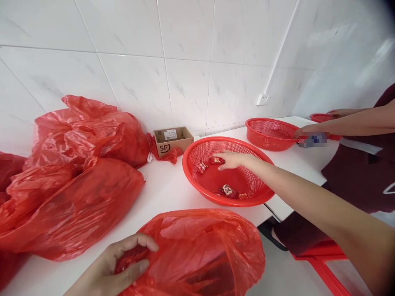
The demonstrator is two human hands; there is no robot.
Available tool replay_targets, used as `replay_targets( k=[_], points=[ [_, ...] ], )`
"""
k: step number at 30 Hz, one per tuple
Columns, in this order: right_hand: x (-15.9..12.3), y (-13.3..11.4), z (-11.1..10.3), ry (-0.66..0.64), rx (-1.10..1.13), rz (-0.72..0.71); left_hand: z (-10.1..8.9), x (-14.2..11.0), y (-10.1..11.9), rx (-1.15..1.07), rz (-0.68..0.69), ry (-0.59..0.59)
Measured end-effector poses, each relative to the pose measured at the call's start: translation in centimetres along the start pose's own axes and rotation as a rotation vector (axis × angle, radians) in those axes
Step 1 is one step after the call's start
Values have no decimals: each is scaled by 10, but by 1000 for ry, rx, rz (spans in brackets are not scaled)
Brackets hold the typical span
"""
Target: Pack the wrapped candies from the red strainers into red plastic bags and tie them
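In the head view, my left hand (123, 263) is curled around the gathered edge of a red plastic bag (197, 242), which spreads open at the table's front. My right hand (236, 160) reaches into a red perforated plastic basket (228, 202). Its fingers are extended, with the thumb apart, at the right end of a small red-wrapped packet (216, 160). Another red and white packet (201, 166) lies just left of it. Several more wrapped packets (230, 191) rest at the basket's near side. The bag's contents are hidden.
Large filled red plastic bags (92, 176) crowd the left of the white table (157, 181). A small cardboard box (173, 144) stands against the tiled wall. At right, a co-worker's hand (304, 131) is at a second red basket (268, 142). A red stool (327, 263) sits below.
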State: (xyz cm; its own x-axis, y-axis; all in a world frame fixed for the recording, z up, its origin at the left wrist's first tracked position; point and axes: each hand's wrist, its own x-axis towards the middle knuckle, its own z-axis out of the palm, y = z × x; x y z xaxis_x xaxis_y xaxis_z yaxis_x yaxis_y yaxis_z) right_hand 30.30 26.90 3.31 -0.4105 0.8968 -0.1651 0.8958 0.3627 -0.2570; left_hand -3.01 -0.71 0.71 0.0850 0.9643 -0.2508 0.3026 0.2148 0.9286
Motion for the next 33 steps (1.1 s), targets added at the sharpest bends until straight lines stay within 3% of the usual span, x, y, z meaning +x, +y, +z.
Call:
replay_targets(
  k=[4,11,15,19,23,25,26,28,30,33],
  points=[
    [24,15,17,-74,-77,33,-5,6,-17,-21,0,-78],
    [21,8,30,-60,-93,-33,-23,14,-46,80,-15,18],
    [15,0,31,-22,-54,8,-17,13,-41,63,-22,104],
    [13,-10,9,-13,33,21,-1,4,-27,-76,-11,264],
    [-24,-53,-21,16,251,-117,7,0,-20,-200,-69,278],
    [-63,-90,-22,-12,595,-374,9,2,-17,-247,-99,234],
    [-84,-111,-17,-75,656,-465,10,3,-16,-273,-106,208],
    [-120,-147,-1,-157,584,-548,11,6,-13,-329,-113,165],
    [-139,-170,16,-57,387,-556,13,5,-11,-388,-115,144],
    [-124,-167,21,90,273,-519,13,0,-9,-421,-125,159]
  ],
)
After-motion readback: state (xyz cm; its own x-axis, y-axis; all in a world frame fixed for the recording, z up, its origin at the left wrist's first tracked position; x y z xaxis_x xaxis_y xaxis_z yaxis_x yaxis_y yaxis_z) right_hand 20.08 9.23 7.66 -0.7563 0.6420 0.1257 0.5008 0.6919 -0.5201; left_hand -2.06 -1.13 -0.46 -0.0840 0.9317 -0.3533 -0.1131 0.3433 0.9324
